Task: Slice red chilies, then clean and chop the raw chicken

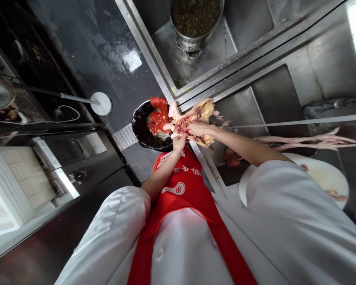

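A plucked, cut-open chicken (206, 109) hangs between the sink edge and a bin, its yellow fatty flesh and reddish inside showing. With fingers closed, my left hand (180, 142) grips its near edge. My right hand (199, 128) is on the opened middle of the bird, its fingers partly hidden in the flesh. Beneath lies the bin (139, 132), lined with a black bag, with a red plastic bag (158, 116) and scraps in it. In the sink beside my right forearm are a chicken head (233, 157) and long pale chicken legs (311, 140).
A metal pot (195, 41) of dark contents stands in the far steel sink (166, 43). To my right a round white cutting board (329, 174) carries small meat scraps. A floor drain grate (124, 137) lies left of the bin. White plastic crates (23, 174) stand on the left counter.
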Demonstrator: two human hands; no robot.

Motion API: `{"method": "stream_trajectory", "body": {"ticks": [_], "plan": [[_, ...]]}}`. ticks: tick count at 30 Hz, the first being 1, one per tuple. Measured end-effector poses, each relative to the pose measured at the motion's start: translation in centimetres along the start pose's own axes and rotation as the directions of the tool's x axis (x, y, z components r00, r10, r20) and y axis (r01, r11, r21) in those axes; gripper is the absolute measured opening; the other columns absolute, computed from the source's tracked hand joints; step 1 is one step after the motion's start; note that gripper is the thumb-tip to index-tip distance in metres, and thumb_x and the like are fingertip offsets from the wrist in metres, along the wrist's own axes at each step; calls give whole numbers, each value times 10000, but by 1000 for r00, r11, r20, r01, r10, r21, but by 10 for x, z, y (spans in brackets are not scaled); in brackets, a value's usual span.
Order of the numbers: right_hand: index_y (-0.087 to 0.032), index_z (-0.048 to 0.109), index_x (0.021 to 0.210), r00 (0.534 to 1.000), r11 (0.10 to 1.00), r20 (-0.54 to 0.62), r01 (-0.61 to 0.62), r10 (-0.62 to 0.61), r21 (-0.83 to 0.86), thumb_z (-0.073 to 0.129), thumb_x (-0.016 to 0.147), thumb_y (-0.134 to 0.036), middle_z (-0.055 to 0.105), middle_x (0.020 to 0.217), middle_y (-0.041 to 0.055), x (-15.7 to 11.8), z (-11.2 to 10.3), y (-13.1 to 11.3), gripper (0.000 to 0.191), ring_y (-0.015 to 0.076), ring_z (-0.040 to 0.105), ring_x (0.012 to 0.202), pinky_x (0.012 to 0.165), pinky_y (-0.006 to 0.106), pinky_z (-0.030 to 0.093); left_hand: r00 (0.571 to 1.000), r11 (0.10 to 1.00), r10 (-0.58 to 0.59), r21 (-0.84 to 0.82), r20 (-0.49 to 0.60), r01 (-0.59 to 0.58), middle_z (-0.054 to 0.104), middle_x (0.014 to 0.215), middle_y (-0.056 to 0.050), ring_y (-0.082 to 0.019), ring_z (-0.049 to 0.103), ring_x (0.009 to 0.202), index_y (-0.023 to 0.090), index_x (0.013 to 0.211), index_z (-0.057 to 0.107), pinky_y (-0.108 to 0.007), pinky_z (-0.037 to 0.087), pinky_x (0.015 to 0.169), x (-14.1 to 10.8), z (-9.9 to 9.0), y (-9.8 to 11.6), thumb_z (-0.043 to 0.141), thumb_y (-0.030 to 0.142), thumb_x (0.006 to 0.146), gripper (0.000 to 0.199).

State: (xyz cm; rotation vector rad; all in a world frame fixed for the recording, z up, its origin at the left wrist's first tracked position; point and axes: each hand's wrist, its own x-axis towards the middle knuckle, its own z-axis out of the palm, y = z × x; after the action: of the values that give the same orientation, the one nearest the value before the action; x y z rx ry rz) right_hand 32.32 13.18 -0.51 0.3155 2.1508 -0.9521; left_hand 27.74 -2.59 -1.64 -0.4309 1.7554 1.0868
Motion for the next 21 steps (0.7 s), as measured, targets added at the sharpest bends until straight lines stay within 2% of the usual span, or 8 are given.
{"method": "stream_trajectory", "body": {"ticks": [4, 8, 11, 16, 21], "plan": [[-88, 769, 986, 994, 997, -105, -18, 9, -79, 482, 958, -291, 771, 866, 140, -3, 5, 2, 353, 184, 665, 727, 630, 249, 367, 1000, 1000, -15, -24, 14, 16, 649, 601, 1, -149, 653, 589, 165, 643, 607, -304, 568, 666, 2, -2, 0, 709, 228, 797, 195], [-100, 772, 995, 974, 997, -226, -24, 6, -75, 441, 949, -254, 775, 971, 141, -4, 16, 4, 368, 183, 645, 762, 624, 272, 323, 999, 999, -24, -34, 24, 25, 628, 582, 12, -127, 622, 550, 169, 637, 583, -247, 522, 579, 5, -3, -1, 712, 225, 773, 196], [-112, 771, 979, 949, 998, -308, -67, 68, 14, 438, 948, -261, 771, 960, 125, 0, 27, 9, 367, 179, 620, 764, 637, 274, 322, 999, 999, -6, -35, 36, 7, 628, 579, 11, -126, 616, 538, 170, 626, 575, -226, 489, 538, 4, -4, -1, 703, 231, 768, 201], [-129, 758, 908, 903, 983, -411, -57, 125, 172, 462, 912, -218, 758, 921, 93, 5, 46, 19, 309, 169, 577, 749, 663, 260, 350, 999, 1000, 12, -23, 31, -11, 621, 566, 12, -134, 627, 543, 167, 612, 580, -230, 489, 541, 6, -8, -3, 726, 246, 741, 210], [-128, 708, 779, 833, 911, -475, -80, 285, 405, 442, 881, -162, 714, 795, 67, 0, 70, 25, 287, 154, 541, 698, 649, 240, 377, 998, 999, 46, 0, 41, -46, 647, 587, -1, -137, 641, 556, 161, 618, 604, -223, 481, 535, 12, -10, -8, 748, 287, 718, 216]]}}
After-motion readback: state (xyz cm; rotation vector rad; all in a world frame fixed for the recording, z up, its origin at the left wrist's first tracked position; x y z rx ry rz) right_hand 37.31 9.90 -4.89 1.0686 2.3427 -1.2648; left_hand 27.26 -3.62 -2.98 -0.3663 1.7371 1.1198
